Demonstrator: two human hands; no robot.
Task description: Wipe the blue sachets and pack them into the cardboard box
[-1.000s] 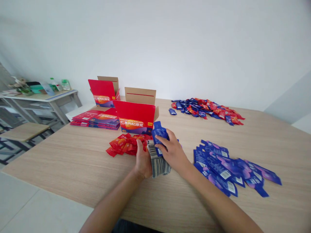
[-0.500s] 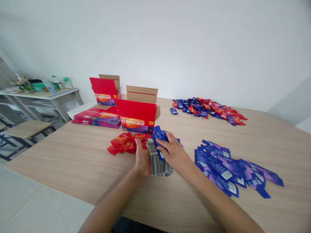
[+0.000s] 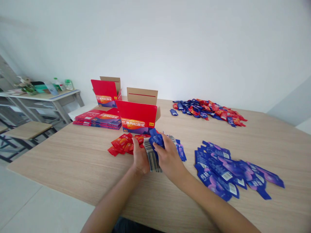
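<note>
My left hand [image 3: 140, 159] is closed on a striped cloth [image 3: 152, 160] near the middle of the table. Against the cloth, my right hand [image 3: 171, 158] grips a blue sachet [image 3: 156, 139], its narrow end pointing up and slightly left. Part of the cloth shows behind the right fingers, and the lower part of the sachet is hidden. Red sachets [image 3: 121, 144] lie in a heap just left of and behind my left hand. More blue sachets [image 3: 180, 150] stick out beyond my right hand. An open red carton [image 3: 138, 116] stands behind the hands.
Blue sachets [image 3: 218, 168] lie spread out at the right. A mixed heap of red and blue sachets [image 3: 209, 110] is near the wall. Flat cartons [image 3: 97, 118] are stacked at the left beside a second open carton [image 3: 105, 92]. A stool [image 3: 28, 130] stands beyond the table's left edge.
My right hand has shifted slightly left and turned, tilting the blue sachet. The cloth is bunched closer around it, and more blue sachets show behind my right hand.
</note>
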